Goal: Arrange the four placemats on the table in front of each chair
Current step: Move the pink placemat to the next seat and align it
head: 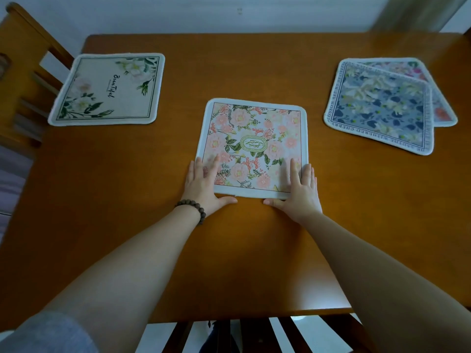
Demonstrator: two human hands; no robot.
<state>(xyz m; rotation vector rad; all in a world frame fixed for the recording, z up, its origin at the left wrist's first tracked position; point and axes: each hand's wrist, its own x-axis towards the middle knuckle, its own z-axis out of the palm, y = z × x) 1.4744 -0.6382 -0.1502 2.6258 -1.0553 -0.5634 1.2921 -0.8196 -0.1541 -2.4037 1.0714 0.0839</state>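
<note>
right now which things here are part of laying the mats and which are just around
Part of the job:
pink floral placemat, under both hands
cream placemat
blue-grey placemat, overlapping another placemat
table
left chair
near chair

Just around:
bead bracelet
curtain

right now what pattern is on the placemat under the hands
Pink and peach flowers with green leaves on the placemat, clearest in the head view.

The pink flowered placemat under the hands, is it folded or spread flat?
Spread flat: the pink flowered placemat shows all four edges and its whole print.
</note>
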